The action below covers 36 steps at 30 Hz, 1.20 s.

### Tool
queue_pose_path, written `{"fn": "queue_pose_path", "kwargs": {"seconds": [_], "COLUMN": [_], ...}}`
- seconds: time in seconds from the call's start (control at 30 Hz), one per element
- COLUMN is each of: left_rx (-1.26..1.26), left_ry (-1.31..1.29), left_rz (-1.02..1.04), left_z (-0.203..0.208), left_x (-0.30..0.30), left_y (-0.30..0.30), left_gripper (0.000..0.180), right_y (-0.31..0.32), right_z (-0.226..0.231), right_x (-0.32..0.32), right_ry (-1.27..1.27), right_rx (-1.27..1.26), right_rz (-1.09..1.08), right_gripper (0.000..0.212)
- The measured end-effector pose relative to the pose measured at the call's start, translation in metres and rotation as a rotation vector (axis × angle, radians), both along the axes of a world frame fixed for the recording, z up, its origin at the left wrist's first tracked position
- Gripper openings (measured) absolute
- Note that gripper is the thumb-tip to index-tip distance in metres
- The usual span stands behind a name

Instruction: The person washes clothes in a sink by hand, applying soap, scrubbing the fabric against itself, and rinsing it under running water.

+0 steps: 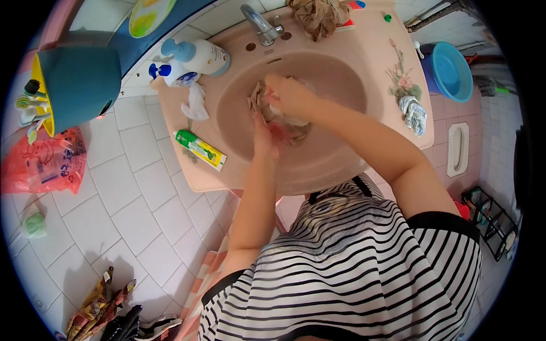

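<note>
Over the pink sink basin (348,85), both my hands are closed on a wet, brownish cloth (257,101). My left hand (271,136) grips it from below, on the near side. My right hand (289,98) is a little farther off, its fingers bent into a bunch of the same cloth. Folds of fabric stick out to the left of my hands and hang beneath them. Whether it is a garment or a rag cannot be made out. Part of it is hidden behind my fingers and right wrist.
The chrome faucet (261,25) stands behind the basin, beside a crumpled brown cloth (319,18). Two pump bottles (207,58), a white cloth (196,102) and a toothpaste tube (200,150) occupy the left ledge. A striped cloth (413,115) lies right, near a blue basin (452,71).
</note>
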<state>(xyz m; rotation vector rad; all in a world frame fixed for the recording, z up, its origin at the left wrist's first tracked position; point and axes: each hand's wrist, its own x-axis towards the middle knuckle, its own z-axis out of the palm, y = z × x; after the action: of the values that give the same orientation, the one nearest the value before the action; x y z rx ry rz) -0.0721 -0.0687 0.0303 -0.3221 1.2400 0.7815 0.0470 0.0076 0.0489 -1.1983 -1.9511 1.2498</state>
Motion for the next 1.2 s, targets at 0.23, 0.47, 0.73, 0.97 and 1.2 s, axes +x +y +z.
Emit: {"fn": "queue_pose_path", "kwargs": {"seconds": [0.23, 0.47, 0.73, 0.97, 1.2], "left_rx": [0.666, 0.366, 0.091, 0.802, 0.145], "left_ry": [-1.05, -0.497, -0.114, -1.145, -0.1], "left_rz": [0.147, 0.213, 0.3, 0.031, 0.286], "left_z": [-0.059, 0.008, 0.033, -0.058, 0.057], "left_x": [-0.012, 0.029, 0.047, -0.033, 0.055], "left_y": [-0.002, 0.011, 0.022, -0.003, 0.021], "left_gripper": [0.047, 0.036, 0.038, 0.036, 0.035], "right_y": [-0.096, -0.036, -0.07, -0.096, -0.04], "right_z": [0.0, 0.006, -0.034, -0.014, -0.008], "right_x": [-0.039, -0.003, -0.011, -0.065, -0.022], "right_ry": [0.019, -0.494, -0.11, 0.138, -0.213], "right_rx": [0.391, 0.148, 0.511, 0.439, 0.213], "right_rz": [0.09, 0.118, -0.216, -0.586, -0.713], "right_gripper": [0.026, 0.021, 0.018, 0.017, 0.016]}}
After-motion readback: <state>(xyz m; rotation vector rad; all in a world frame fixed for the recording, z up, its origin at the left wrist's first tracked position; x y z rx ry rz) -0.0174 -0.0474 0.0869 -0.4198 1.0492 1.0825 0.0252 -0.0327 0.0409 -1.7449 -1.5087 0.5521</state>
